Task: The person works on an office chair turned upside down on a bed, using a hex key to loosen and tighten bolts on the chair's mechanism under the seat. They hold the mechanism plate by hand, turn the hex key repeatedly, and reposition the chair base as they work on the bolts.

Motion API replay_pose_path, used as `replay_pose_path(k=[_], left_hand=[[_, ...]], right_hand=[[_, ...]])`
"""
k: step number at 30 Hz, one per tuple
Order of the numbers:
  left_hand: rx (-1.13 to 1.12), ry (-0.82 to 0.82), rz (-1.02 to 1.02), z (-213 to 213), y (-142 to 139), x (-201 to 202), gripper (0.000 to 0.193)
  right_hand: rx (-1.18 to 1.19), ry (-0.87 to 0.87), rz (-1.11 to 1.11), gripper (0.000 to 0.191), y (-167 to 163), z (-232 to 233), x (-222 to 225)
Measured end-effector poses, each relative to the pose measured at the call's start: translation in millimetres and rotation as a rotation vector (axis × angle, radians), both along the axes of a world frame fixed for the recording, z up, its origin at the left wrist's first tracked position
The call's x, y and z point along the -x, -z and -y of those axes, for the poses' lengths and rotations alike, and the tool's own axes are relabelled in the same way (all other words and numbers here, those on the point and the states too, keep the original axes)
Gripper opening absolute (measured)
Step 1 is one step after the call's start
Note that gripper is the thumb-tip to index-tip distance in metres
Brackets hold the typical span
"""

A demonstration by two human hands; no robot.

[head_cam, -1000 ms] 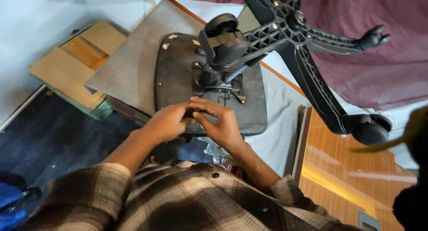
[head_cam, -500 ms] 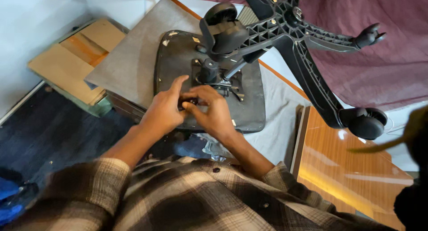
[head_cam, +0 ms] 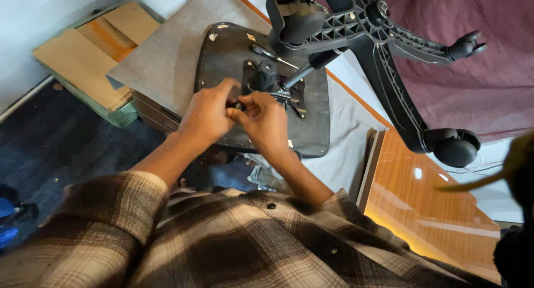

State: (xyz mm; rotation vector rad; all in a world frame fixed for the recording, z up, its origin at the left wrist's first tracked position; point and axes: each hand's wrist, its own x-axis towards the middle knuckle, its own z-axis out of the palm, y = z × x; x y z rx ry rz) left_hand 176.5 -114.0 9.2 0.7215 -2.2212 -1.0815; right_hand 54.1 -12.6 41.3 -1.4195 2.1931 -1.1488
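Note:
An upturned office chair lies on a table, its black seat underside [head_cam: 222,54] facing up. The black metal mechanism plate [head_cam: 272,85] is bolted at the seat's middle. The black star base [head_cam: 384,60] with castor wheels [head_cam: 456,146] sticks out to the right. My left hand [head_cam: 206,113] and my right hand [head_cam: 264,121] meet at the near edge of the mechanism. Together they pinch a small dark part [head_cam: 236,105] between the fingertips. I cannot tell what kind of part it is.
A grey felt sheet [head_cam: 167,60] lies under the seat. Flattened cardboard [head_cam: 89,54] rests at the left by the wall. A glossy orange wooden panel [head_cam: 423,204] is at the lower right. Maroon cloth [head_cam: 478,71] hangs behind the base. Dark carpet [head_cam: 61,149] covers the floor.
Both hands have moved up from the seat's near edge towards the mechanism and closed together on the small part. The view has shifted slightly.

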Motion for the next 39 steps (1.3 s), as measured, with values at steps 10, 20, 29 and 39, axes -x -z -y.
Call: replay_pose_path(k=[10,20,29,39], left_hand=[[-0.119,0.200,0.070,14,-7,-4,0.094],[-0.022,0.157,0.025,10,-4,-5,0.085],[0.066,0.144,-0.115,-1,-3,-9,0.056],[-0.205,0.289,-0.022,12,-5,0,0.092]], right_hand=[[0.065,-0.030,0.084,0.022,-10,-3,-3],[0.149,-0.066,0.168,0.028,-14,-6,-15],[-0.202,0.209,0.073,0.029,-23,-4,-23],[0.100,-0.026,-0.099,0.024,-20,-11,-23]])
